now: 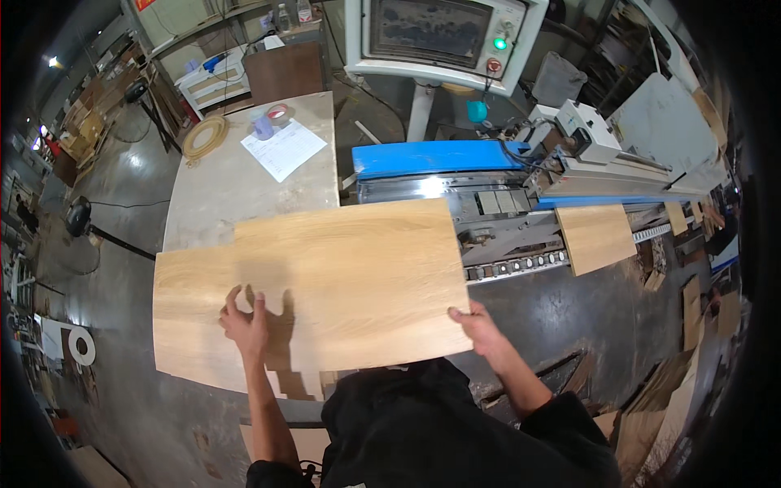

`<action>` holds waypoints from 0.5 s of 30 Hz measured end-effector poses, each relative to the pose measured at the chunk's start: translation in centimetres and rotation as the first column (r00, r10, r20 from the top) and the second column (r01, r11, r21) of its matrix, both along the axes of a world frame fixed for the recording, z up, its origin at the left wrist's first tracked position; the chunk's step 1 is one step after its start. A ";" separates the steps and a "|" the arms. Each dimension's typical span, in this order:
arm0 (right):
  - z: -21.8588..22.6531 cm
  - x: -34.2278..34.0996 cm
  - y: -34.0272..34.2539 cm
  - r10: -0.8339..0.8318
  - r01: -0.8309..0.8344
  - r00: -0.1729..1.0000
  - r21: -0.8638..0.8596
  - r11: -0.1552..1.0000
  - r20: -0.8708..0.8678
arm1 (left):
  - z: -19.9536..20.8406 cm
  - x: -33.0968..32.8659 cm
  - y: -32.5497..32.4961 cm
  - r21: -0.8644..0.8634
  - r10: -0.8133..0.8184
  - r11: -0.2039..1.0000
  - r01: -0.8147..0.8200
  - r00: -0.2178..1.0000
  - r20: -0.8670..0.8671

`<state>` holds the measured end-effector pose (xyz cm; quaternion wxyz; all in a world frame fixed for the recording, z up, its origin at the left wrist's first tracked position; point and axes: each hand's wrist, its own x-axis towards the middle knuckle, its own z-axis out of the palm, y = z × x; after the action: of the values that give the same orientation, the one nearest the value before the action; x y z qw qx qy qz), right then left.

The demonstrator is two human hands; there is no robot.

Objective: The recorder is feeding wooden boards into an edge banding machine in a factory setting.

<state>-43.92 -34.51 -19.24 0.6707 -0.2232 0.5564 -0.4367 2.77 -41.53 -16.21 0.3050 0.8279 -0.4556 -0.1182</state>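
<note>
A light wood-grain board (366, 276) lies level in front of me, overlapping a second wood-grain board (187, 301) that sticks out at its left. My right hand (480, 328) grips the upper board's right edge, thumb on top and fingers out of sight underneath. Over the left part of the boards is my left hand (244, 323), its fingers curved and apart with nothing between them. Its shadow falls on the wood beside it; whether a fingertip touches the surface I cannot tell.
Behind the boards, a pale worktable (211, 191) carries a paper sheet (285, 150), a tape roll (278, 111) and a yellow coil (205, 137). At right runs a machine with a blue cover (439, 159), a roller track (521, 266) and another board (598, 236). A control screen (431, 32) stands above.
</note>
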 end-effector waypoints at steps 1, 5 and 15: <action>-0.3 -2.4 -0.1 -0.005 0.005 1.000 -0.040 0.999 -0.013 | 0.5 -2.0 -0.2 0.000 -0.047 0.999 0.047 0.999 -0.023; -1.1 -11.7 -0.6 -0.055 0.054 0.998 -0.022 0.998 -0.033 | 2.4 -11.3 -2.4 -0.014 -0.185 0.983 0.185 0.982 -0.044; -5.2 -25.9 -4.7 -0.107 0.122 0.985 0.107 0.987 -0.135 | -1.6 -24.7 -8.4 0.182 -0.251 0.946 0.268 0.962 -0.110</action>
<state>-69.81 -39.26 -24.41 0.6189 -0.1796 0.6345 -0.4268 -21.88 -49.92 -17.81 0.2232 0.7808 -0.5335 -0.2367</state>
